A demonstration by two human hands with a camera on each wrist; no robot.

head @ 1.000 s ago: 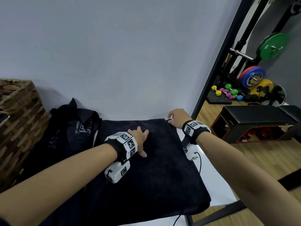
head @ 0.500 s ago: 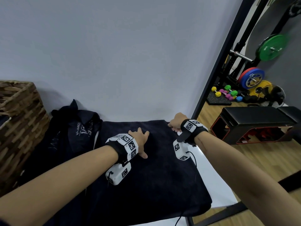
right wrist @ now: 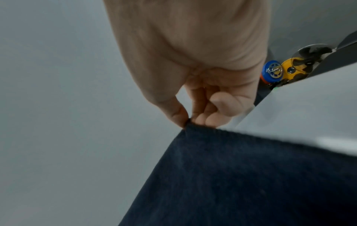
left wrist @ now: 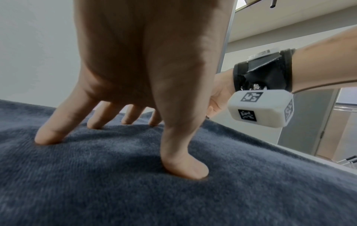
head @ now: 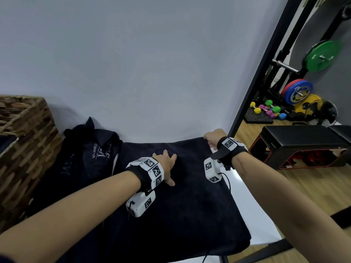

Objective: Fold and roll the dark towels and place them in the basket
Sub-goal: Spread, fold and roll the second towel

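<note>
- Pressing down with spread, straight fingers, the left hand point(head: 167, 161) lay on the dark towel point(head: 186, 202), its fingertips point(left wrist: 48, 137) and thumb sinking into the pile.
- The towel was spread flat on the white table point(head: 254, 211), running from under that hand out to the right hand and back toward the person.
- The right hand point(head: 213, 138) was at the towel's far right corner, thumb and curled fingers point(right wrist: 210, 120) pinched together on the edge of the cloth.
- That corner stood a little raised off the table in the right wrist view.
- To the left of the left hand sat a heap of more dark towels point(head: 91, 154), touching the spread one.
- Further left of that heap stood the woven basket point(head: 28, 141), well apart from both hands.
- Beyond the right hand, on the wooden floor, were a black bench point(head: 300, 143), coloured dumbbells point(head: 267, 111) and weight plates point(head: 298, 92).
</note>
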